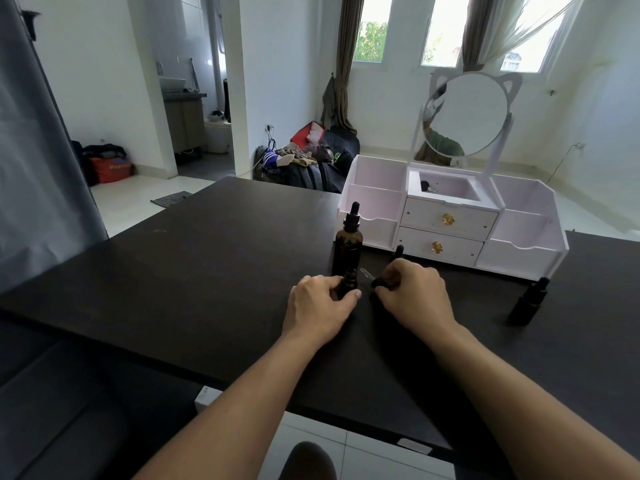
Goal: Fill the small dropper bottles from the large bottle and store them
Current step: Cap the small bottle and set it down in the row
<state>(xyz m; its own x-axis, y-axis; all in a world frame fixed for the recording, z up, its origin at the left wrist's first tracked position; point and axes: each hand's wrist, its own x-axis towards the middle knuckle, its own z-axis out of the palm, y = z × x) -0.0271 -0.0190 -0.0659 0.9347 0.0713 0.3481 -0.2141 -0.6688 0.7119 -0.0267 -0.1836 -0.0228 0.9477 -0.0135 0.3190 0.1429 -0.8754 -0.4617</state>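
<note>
The large amber dropper bottle (348, 245) stands capped and upright on the dark table (194, 258). Just in front of it, my left hand (320, 304) grips a small dark bottle (349, 283) standing on the table, with its mouth open. My right hand (412, 294) pinches that bottle's black dropper cap (380, 283), lying tilted with its glass pipette (365, 273) pointing toward the small bottle. A second small capped bottle (399, 251) shows behind my right hand. A third small bottle (528, 301) stands at the right.
A white vanity organizer (450, 220) with two drawers, open side compartments and a round mirror (467, 112) stands at the table's far right. Behind the table lie bags on the floor (308, 161).
</note>
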